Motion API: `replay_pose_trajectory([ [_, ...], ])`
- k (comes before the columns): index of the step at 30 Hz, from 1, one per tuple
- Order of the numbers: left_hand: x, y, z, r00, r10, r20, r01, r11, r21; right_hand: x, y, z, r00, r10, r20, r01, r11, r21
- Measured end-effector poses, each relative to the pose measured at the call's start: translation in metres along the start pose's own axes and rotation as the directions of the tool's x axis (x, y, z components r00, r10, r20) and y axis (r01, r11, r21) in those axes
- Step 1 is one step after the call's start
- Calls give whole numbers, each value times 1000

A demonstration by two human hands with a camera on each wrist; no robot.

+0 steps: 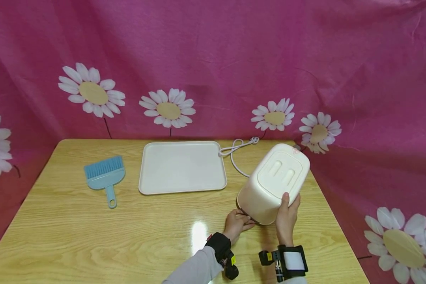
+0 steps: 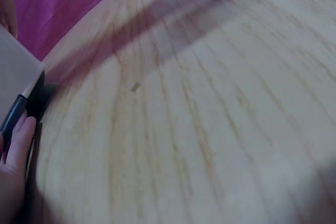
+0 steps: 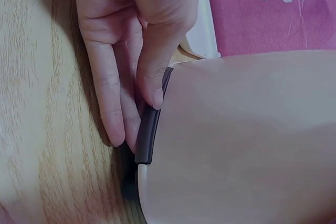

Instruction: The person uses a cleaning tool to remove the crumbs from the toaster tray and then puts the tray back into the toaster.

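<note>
A cream-white toaster (image 1: 269, 185), with two oblong recesses in its lid-like face, stands tilted at the table's right side. My right hand (image 1: 287, 215) grips its near right side, thumb along the upper edge and fingers mostly hidden behind it. At the toaster's lower near edge, my left hand (image 1: 236, 223) pinches a black strip (image 3: 149, 129). In the right wrist view the left thumb presses on this strip while the other fingers reach under the edge. The left wrist view catches the strip (image 2: 13, 121) and the left fingers (image 2: 22, 140) at its left border.
A white cord with a plug (image 1: 253, 140) runs behind the toaster. Left of it lies a white rectangular tray (image 1: 182, 167), with a blue mini dustpan and brush (image 1: 106, 177) farther left. A pink flowered cloth (image 1: 213, 71) hangs behind the wooden table (image 1: 127, 236).
</note>
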State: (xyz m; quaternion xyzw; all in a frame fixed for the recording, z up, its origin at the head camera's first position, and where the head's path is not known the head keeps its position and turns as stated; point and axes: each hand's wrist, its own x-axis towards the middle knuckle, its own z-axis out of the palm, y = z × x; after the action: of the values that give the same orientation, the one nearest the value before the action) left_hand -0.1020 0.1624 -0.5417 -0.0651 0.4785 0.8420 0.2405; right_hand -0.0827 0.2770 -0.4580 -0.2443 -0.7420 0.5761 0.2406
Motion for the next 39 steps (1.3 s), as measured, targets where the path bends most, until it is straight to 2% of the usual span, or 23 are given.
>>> replay_pose_trajectory([
  [6,2,-2,1,1000,-9,-17,9,1000,-7,1,0,0,1000,7,1,-7,1000,-2],
  [17,-1,2,2,999,-4,-47,6,999,41,-1,-5,2,999,35,8,-35,999,-14],
  [24,-8,6,2,999,46,-25,-40,980,197,1,-10,3,997,71,7,-71,996,-49],
  [27,-7,7,3,999,37,-32,-31,982,188,1,-9,2,997,80,15,-79,996,-46],
  [34,-5,9,8,992,-35,-122,51,990,130,1,-8,1,997,77,14,-76,996,-51],
  [39,-6,11,10,992,-36,-121,51,991,124,1,-9,1,998,60,13,-60,998,-33],
])
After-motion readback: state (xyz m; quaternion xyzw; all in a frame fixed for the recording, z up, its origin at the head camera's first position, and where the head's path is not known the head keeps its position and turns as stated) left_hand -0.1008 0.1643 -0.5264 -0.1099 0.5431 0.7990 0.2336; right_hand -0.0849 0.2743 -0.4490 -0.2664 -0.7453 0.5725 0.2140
